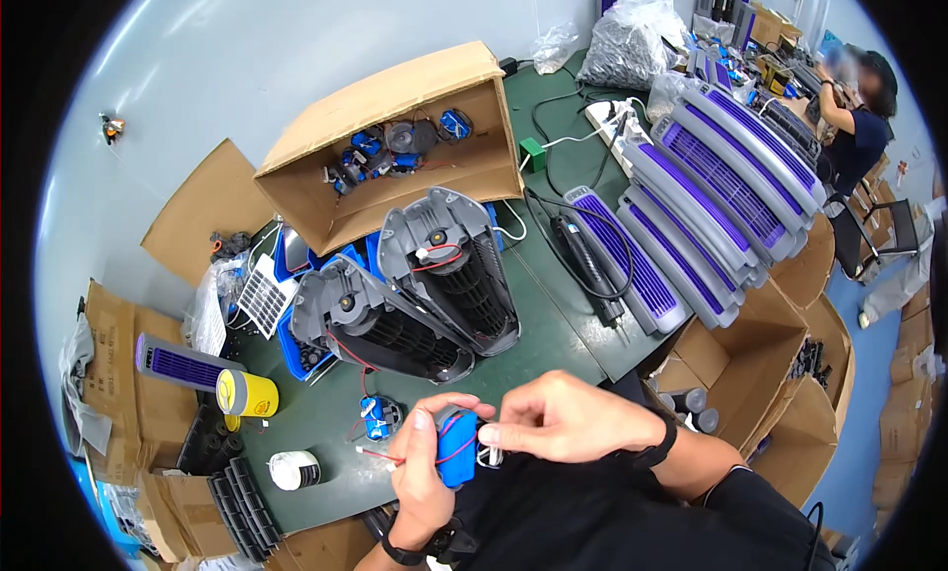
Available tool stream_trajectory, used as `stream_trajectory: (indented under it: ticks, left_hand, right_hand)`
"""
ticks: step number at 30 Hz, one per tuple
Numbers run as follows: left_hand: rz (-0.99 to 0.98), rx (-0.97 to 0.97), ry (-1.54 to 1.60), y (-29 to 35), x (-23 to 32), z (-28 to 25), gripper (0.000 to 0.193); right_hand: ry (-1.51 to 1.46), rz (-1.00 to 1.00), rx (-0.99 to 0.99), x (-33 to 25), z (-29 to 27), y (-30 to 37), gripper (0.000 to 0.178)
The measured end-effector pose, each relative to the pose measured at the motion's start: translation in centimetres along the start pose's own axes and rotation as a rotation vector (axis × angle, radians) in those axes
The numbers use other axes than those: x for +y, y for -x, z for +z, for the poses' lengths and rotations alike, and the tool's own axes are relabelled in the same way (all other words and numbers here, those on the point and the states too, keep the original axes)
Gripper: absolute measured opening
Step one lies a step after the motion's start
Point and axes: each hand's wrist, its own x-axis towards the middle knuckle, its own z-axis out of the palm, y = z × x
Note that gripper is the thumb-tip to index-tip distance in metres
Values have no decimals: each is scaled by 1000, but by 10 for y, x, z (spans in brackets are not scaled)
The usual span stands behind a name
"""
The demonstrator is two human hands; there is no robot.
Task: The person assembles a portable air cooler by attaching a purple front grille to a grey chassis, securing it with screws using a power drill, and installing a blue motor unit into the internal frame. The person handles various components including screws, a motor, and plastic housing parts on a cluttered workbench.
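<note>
My left hand [423, 472] is closed around a blue battery pack [456, 448] with thin red wires and small white connectors trailing from it. My right hand [568, 419] pinches at the pack's right edge; what lies between its fingertips is hidden, with a white piece showing just below. On the table beyond my left hand lies another blue battery pack [376, 419], joined to a dark round part. Two grey and black fan housings [449, 265] stand ahead, each with a cage-like rotor and a red-wired lead.
A cardboard box [385, 92] of motors and blue packs lies on its side at the back. Purple and grey grille panels [721, 186] are stacked at right, beside a black electric screwdriver [583, 265]. A yellow tub [247, 393] and white jar [294, 469] sit left. A co-worker [859, 126] sits far right.
</note>
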Motion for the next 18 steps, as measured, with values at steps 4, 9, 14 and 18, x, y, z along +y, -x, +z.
stream_trajectory:
  ticks: [4,9,14,18]
  left_hand:
    - [-123,87,131,-6,22,-11,64]
    - [-10,52,25,-12,60,-24,64]
    - [128,36,-139,-9,96,-24,63]
    - [243,18,-233,-13,120,-20,53]
  right_hand:
    - [53,-346,618,-1,-16,-28,39]
    - [126,-584,625,20,-51,-91,112]
    - [-287,-558,209,28,-63,-125,94]
    - [-341,-478,126,33,-58,-123,76]
